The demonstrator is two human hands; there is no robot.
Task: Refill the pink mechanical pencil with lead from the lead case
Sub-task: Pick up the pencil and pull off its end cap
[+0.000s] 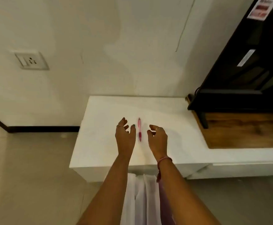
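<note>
A pink mechanical pencil (139,129) lies on the white tabletop (165,114), pointing away from me. My left hand (125,135) hovers just left of it with fingers spread and nothing in it. A small dark green thing (133,125), perhaps the lead case, shows at the tip of the left thumb; most of it is hidden. My right hand (158,137) hovers just right of the pencil, fingers curled loosely apart and holding nothing. A pink thread band circles the right wrist.
A black cabinet (239,82) stands on a wooden surface (239,135) at the right. The white wall behind carries a power socket (30,60). Grey floor lies to the left, and white cloth (142,200) hangs below the table's near edge.
</note>
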